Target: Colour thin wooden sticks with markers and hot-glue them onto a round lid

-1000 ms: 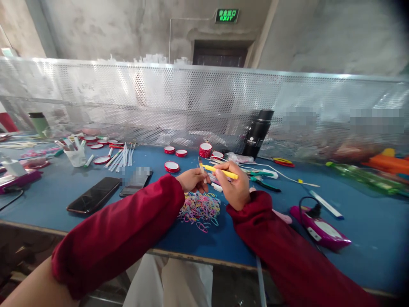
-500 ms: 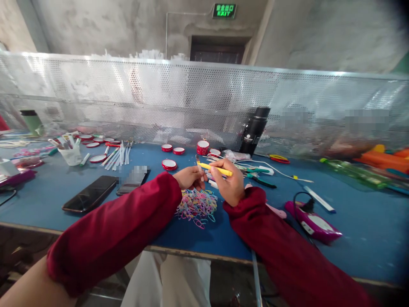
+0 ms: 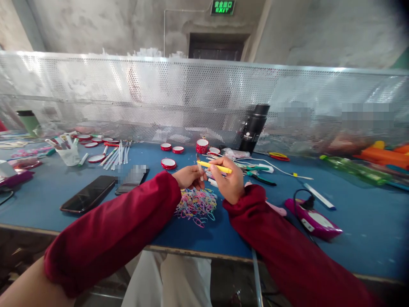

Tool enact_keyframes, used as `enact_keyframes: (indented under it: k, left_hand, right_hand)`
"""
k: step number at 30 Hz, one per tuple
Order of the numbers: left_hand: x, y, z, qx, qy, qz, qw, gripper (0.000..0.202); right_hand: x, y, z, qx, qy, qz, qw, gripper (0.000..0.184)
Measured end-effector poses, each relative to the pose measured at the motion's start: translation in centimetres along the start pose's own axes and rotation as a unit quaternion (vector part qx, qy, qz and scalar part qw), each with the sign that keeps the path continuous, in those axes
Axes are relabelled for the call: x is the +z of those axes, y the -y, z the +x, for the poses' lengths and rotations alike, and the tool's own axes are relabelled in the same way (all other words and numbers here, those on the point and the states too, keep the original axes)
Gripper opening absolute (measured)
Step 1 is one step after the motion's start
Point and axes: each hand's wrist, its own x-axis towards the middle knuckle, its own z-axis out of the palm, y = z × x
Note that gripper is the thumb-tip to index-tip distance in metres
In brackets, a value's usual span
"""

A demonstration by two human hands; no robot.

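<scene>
Near coloured bands point(image 3: 198, 205) | left grip point(image 3: 188, 176): pinching pale stick point(image 3: 200, 168) | right grip point(image 3: 230, 181): pinching yellow tool point(image 3: 205, 164)

On the table point(image 3: 198, 242), bands point(image 3: 196, 205) lie between phones point(image 3: 88, 195) and a power socket point(image 3: 315, 221).

left hand point(image 3: 188, 176): slim stick point(image 3: 200, 169) | right hand point(image 3: 231, 182): yellow tool point(image 3: 223, 169) | coloured loops point(image 3: 198, 204): heaped nearby

The green-lit sign point(image 3: 223, 7) above the doorway point(image 3: 215, 47) reads "安全出口" over "EXIT", while the pale marking point(image 3: 247, 134) on the black flask point(image 3: 256, 126) is perhaps lettering, too small to read.
</scene>
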Motion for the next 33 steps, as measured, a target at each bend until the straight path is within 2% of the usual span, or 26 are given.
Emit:
enact_keyframes:
  k: [7,13,20,26,33]
  left_hand:
    - [-0.02,-0.24,-0.15,0.003,-0.007,-0.003,1.0,0.025]
    - [0.01,-0.01,-0.01,0.005,-0.007,0.003,1.0,0.026]
    - [-0.1,-0.02,0.01,0.005,-0.008,-0.006,1.0,0.026]
    - [-0.04,-0.1,-0.07,-0.003,-0.006,-0.001,1.0,0.025]
    - [-0.04,-0.15,-0.1,0.003,-0.01,-0.002,1.0,0.025]
  right_hand:
    - [-0.23,-0.38,0.16,-0.002,-0.025,-0.003,1.0,0.008]
    - [0.05,-0.33,-0.02,-0.005,-0.006,0.008,1.0,0.009]
    - [-0.2,-0.49,0.34,-0.019,-0.038,-0.01,0.999,0.008]
    - [-0.01,-0.28,0.14,-0.016,-0.025,0.004,1.0,0.008]
    - [-0.19,-0.52,0.28,-0.019,-0.04,-0.007,0.999,0.007]
